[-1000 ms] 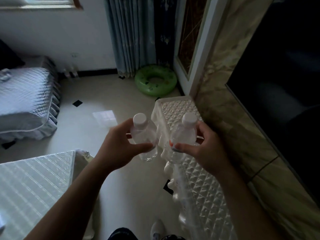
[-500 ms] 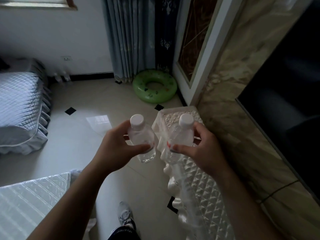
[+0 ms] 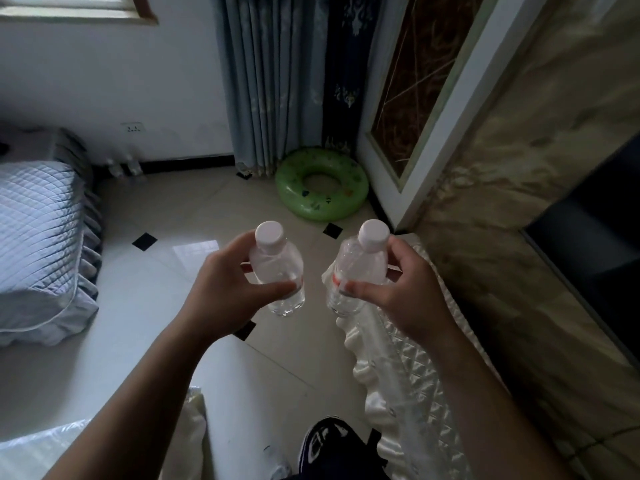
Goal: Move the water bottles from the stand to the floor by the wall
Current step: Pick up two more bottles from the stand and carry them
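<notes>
Two clear water bottles with white caps sit in our grip near the middle of the frame, one per hand, both held upright above the floor. Our left hand (image 3: 221, 292) wraps around the left bottle (image 3: 277, 271) from its left side, thumb across the front at the red-edged label and fingers curled behind, so the cap and the clear base stick out above and below the hand. Our right hand (image 3: 401, 292) closes on the right bottle (image 3: 356, 268) from its right side, thumb pressed across the lower front and fingertips up near the neck just under the cap. The two bottles stand near each other but apart, with a strip of pale tiled floor (image 3: 166, 278) showing between them.

Below the right bottle, the white quilted stand (image 3: 408, 382) runs down the lower right of the frame along the marbled wall. Farther off, in the upper left by the white wall (image 3: 104, 84), two more bottles (image 3: 124, 167) stand on the floor under a socket, small and blurred. A green swim ring (image 3: 322, 185) lies upper centre beside the curtain (image 3: 273, 81), and a quilted bed (image 3: 38, 230) fills the left edge.
</notes>
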`<action>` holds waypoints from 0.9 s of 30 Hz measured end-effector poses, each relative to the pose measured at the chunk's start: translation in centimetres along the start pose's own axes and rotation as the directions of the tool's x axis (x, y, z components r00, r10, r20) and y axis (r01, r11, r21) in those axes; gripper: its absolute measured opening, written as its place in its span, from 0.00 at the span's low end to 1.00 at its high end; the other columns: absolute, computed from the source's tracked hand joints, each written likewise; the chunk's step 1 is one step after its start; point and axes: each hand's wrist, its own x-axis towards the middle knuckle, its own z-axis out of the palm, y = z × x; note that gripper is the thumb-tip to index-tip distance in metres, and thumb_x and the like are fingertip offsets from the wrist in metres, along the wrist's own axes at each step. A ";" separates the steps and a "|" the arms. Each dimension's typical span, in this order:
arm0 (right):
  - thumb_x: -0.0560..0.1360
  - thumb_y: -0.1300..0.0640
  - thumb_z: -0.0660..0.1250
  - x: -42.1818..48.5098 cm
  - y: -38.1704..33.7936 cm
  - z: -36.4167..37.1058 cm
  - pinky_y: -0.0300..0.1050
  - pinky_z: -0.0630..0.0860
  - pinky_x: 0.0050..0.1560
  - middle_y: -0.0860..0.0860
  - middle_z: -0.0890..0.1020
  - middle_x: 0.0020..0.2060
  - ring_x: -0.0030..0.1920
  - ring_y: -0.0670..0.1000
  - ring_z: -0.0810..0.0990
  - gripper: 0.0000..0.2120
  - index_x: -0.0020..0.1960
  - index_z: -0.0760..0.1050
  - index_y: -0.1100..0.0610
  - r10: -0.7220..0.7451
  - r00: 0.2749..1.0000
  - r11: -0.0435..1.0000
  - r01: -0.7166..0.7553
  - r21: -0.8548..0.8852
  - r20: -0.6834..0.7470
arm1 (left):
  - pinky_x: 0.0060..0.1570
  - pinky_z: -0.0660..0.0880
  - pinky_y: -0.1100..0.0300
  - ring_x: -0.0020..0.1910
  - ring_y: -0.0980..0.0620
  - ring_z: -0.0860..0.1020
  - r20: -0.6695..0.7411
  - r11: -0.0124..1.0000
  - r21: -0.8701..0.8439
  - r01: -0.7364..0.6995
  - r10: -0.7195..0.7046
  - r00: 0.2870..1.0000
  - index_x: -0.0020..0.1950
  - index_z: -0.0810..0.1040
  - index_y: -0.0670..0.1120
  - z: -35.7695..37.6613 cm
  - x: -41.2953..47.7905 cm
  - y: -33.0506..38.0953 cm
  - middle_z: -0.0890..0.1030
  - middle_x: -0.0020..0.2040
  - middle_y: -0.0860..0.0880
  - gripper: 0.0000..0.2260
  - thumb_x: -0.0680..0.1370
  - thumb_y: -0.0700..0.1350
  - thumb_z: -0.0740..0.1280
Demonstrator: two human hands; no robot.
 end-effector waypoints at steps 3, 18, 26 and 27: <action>0.59 0.48 0.82 3.1 -0.5 1.6 0.52 0.79 0.55 0.43 0.83 0.52 0.54 0.45 0.81 0.32 0.61 0.75 0.45 0.006 1.000 1.000 -0.006 -0.008 0.017 | 0.56 0.79 0.53 0.52 0.58 0.81 -0.017 1.000 -0.005 0.015 -0.015 1.000 0.60 0.77 0.58 -1.8 2.6 -1.4 0.83 0.51 0.60 0.31 0.59 0.58 0.78; 0.59 0.49 0.82 25.8 -2.9 9.9 0.49 0.80 0.55 0.43 0.83 0.52 0.53 0.43 0.81 0.34 0.62 0.74 0.46 -0.017 0.989 1.000 0.015 0.012 0.148 | 0.56 0.78 0.52 0.52 0.59 0.81 -0.097 0.997 0.033 0.067 -0.064 0.993 0.61 0.76 0.59 -8.9 21.2 -7.7 0.82 0.53 0.59 0.31 0.61 0.53 0.81; 0.57 0.45 0.81 35.4 -5.3 13.2 0.52 0.79 0.57 0.43 0.82 0.54 0.55 0.46 0.80 0.36 0.63 0.74 0.45 -0.049 0.983 0.999 0.047 0.017 0.179 | 0.57 0.78 0.52 0.53 0.59 0.81 -0.132 0.997 -0.002 0.081 -0.080 0.988 0.61 0.75 0.61 -12.9 28.8 -10.0 0.82 0.53 0.60 0.32 0.58 0.59 0.79; 0.57 0.46 0.81 36.4 -5.6 13.8 0.52 0.79 0.57 0.44 0.82 0.54 0.55 0.46 0.81 0.36 0.63 0.74 0.45 -0.050 0.982 0.999 0.048 0.015 0.181 | 0.57 0.78 0.51 0.53 0.58 0.81 -0.131 0.996 -0.007 0.084 -0.084 0.988 0.60 0.75 0.62 -13.6 29.6 -10.4 0.82 0.53 0.60 0.32 0.58 0.59 0.80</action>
